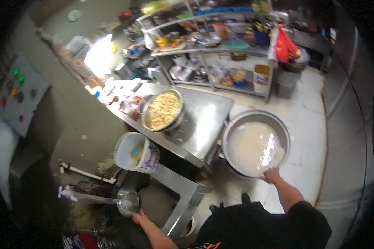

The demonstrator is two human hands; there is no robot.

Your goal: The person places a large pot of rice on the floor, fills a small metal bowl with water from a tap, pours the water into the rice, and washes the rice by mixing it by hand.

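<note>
My left hand [139, 216] is closed on the rim or handle of a round metal bowl [128, 201], held under a white tap [66, 193] at the lower left. Water seems to run from the tap toward the bowl. On the right, my right hand [271, 175] is at the near rim of a large metal pot [227, 143] of cloudy, whitish liquid [253, 145]. The fingers of my right hand are too small and blurred to make out.
A steel table [207, 108] bears a bowl of chopped yellowish food [164, 110]. A white bucket [124, 151] stands by the sink. Crowded shelves [212, 50] line the back, with a red bag [284, 45]. A control panel [23, 93] is on the left wall.
</note>
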